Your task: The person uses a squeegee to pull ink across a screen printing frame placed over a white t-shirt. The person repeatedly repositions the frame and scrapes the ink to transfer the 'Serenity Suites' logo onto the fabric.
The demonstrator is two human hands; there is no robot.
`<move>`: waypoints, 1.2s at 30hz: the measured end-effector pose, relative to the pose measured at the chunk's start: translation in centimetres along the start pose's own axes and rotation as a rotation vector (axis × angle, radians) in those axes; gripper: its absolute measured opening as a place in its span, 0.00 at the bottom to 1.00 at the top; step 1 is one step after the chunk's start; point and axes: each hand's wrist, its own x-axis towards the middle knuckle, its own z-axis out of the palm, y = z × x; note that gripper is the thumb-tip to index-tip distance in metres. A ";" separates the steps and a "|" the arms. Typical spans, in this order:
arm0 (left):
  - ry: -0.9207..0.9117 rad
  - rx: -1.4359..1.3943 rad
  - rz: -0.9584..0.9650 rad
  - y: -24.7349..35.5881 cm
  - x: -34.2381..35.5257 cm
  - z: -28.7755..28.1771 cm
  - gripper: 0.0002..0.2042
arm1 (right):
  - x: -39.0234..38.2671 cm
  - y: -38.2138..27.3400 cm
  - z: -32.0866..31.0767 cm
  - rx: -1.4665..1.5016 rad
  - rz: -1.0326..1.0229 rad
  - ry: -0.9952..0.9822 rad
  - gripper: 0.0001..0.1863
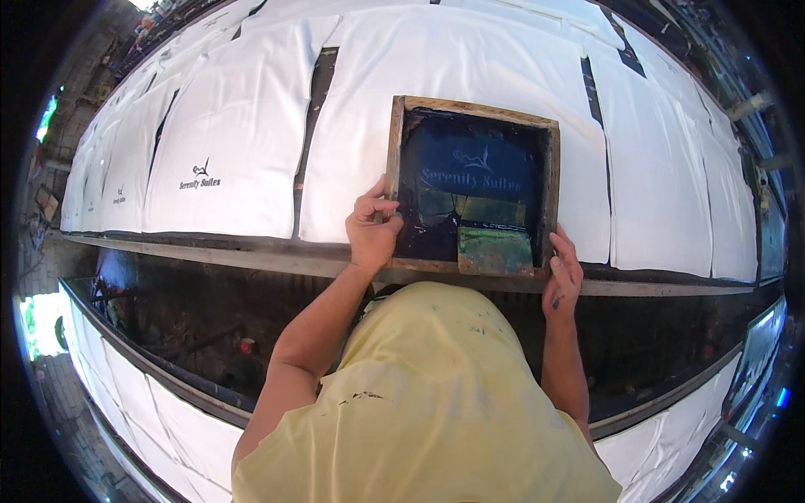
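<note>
A wooden-framed printing screen rests over a white cloth panel on the long table. Its dark mesh bears a pale logo, with green and yellowish patches along the lower part. My left hand grips the screen's left side near the lower corner, fingers curled at the wood. My right hand holds the right side by the lower corner, with a dark smudge on its skin. Both forearms reach up past my yellow shirt. To the left, another white panel carries a small dark printed logo.
More white panels lie side by side along the table, whose front edge runs across in front of me. A dark, cluttered gap lies below it. Further rows of white cloth show at the lower left and right.
</note>
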 end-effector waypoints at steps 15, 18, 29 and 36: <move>-0.048 -0.131 0.012 -0.6 0.3 0.1 0.12 | -0.4 -0.1 -0.2 0.085 0.040 0.003 0.30; -0.039 -0.080 -0.021 -0.2 0.2 0.2 0.12 | -0.4 0.2 -0.3 0.062 0.051 0.004 0.30; -0.085 -0.122 0.007 -2.2 0.4 -0.4 0.16 | -0.4 0.6 -0.5 0.057 0.043 0.004 0.29; -0.070 -0.211 -0.038 -1.0 0.4 0.2 0.15 | -0.1 0.5 -1.3 0.008 0.055 -0.045 0.30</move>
